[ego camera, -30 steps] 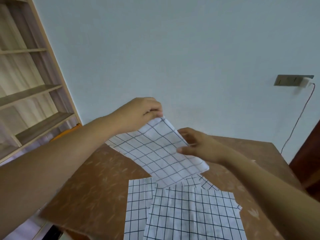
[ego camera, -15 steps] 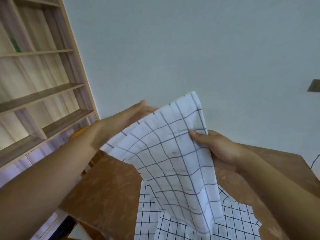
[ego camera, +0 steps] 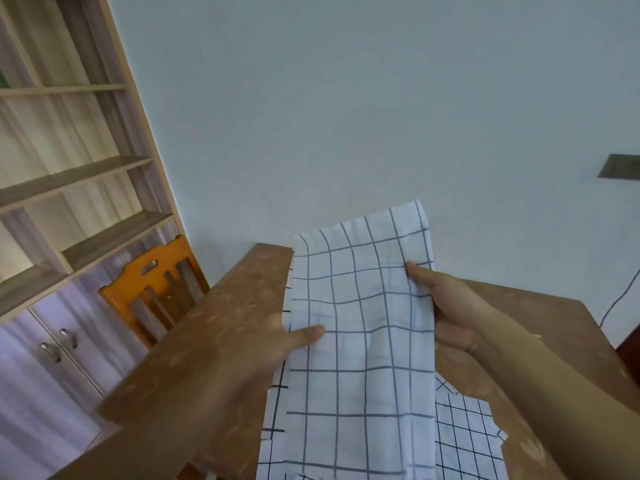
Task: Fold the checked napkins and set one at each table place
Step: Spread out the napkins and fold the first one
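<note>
Now: we hold one checked napkin (ego camera: 360, 341) upright in the air over the brown table (ego camera: 221, 327). The left hand (ego camera: 273, 348) — blurred — takes the cloth's left edge, with the thumb laid flat on the front. Its fingers go behind the cloth and we cannot see them. The right hand (ego camera: 450, 306) pinches the right edge higher up, thumb in front, fingers curled behind. The cloth hangs down past the bottom of the view. Beneath it other napkins (ego camera: 464, 434) lie flat on the table, overlapping. An orange chair (ego camera: 156, 282) stands at the table's left, beside wooden shelves (ego camera: 69, 174).
</note>
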